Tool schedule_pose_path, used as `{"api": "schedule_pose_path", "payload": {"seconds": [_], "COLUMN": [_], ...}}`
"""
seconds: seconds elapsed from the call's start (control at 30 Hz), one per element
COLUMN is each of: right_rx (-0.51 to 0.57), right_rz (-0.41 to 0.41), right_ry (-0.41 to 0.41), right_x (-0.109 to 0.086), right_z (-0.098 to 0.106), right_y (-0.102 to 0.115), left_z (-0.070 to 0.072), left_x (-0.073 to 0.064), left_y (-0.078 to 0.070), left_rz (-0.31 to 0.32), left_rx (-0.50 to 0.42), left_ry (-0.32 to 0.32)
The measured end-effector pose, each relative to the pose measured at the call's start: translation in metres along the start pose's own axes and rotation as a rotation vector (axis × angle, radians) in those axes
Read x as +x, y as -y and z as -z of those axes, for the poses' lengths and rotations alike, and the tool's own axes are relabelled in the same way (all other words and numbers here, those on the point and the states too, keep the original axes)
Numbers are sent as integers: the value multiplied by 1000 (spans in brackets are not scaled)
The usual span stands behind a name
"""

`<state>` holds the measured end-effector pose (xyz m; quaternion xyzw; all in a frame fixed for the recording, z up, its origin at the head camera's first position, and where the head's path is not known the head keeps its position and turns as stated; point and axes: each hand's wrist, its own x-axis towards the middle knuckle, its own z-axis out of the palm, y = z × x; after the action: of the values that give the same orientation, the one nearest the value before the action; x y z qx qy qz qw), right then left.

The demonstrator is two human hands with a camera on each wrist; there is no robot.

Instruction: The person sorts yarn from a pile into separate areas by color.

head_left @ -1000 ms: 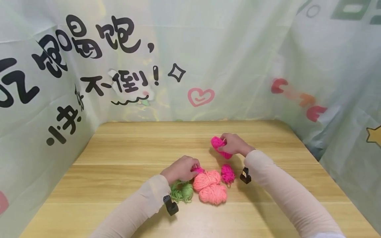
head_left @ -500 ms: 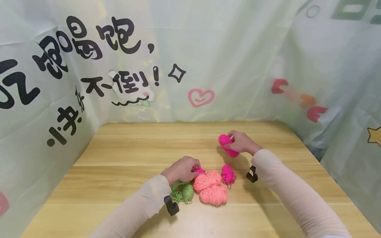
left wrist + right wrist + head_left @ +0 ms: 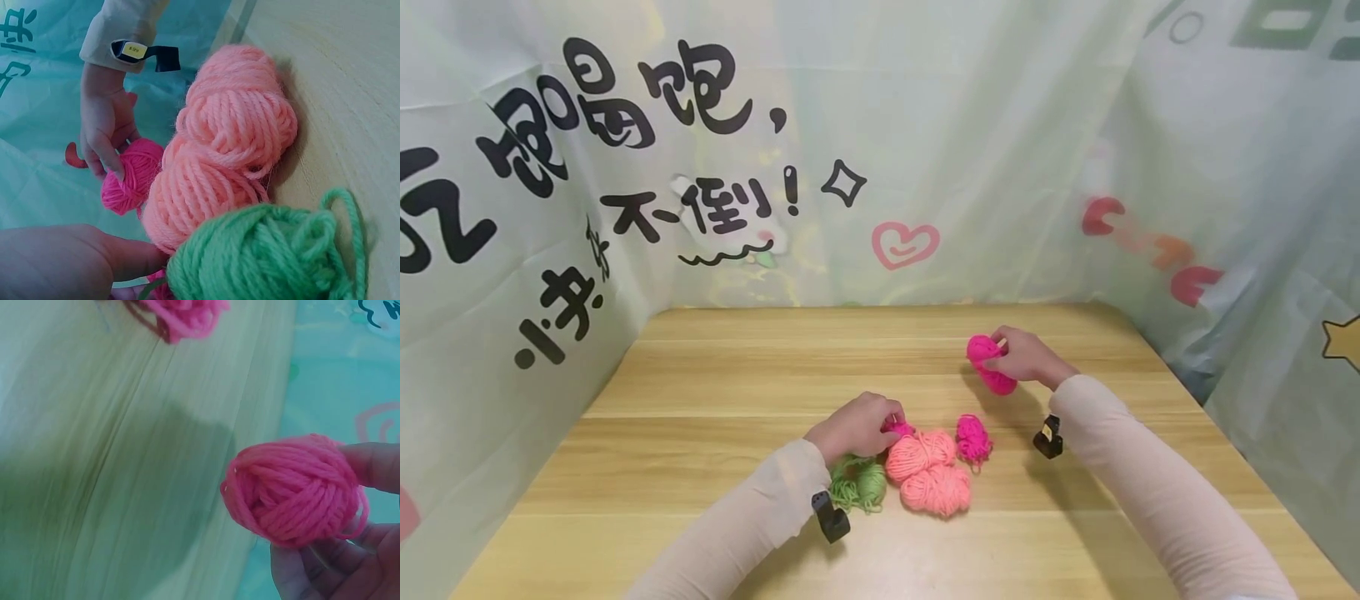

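My right hand holds a hot-pink ball of yarn between thumb and fingers, raised above the table with its shadow below. At the table's middle, my left hand pinches a smaller magenta bundle of yarn, mostly hidden by the fingers. Two peach skeins of yarn lie against each other just right of that hand. Below its wrist is a green ball of yarn with loose strands. Another magenta bundle, a small yarn ball, sits to the right of the peach skeins.
All the yarn is on a wooden table. A printed cloth with black lettering and a pink heart encloses the back and sides. Black wrist cameras hang from both sleeves.
My right hand has carried the hot-pink yarn ball to the right and slightly away over the table. The left hand and the other yarn have stayed in place.
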<state>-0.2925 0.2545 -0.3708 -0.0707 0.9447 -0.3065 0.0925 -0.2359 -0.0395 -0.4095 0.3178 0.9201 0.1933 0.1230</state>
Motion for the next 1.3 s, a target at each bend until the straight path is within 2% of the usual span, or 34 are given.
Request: {"api": "schedule_pose_path", "payload": {"seconds": [0.6, 0.93, 1.3], "right_rx": [17, 179, 280], "right_rz": [-18, -29, -84], "right_ry": [-21, 7, 43], "right_x": [-7, -11, -14], "right_z": [13, 21, 31], "right_y": [-24, -36, -51], "left_z": [0, 1, 1], "left_x": [0, 0, 2], "left_y": [-2, -1, -2], "left_rz": [16, 19, 6], "left_rx": [1, -19, 3], "left_ry": [13, 12, 11]}}
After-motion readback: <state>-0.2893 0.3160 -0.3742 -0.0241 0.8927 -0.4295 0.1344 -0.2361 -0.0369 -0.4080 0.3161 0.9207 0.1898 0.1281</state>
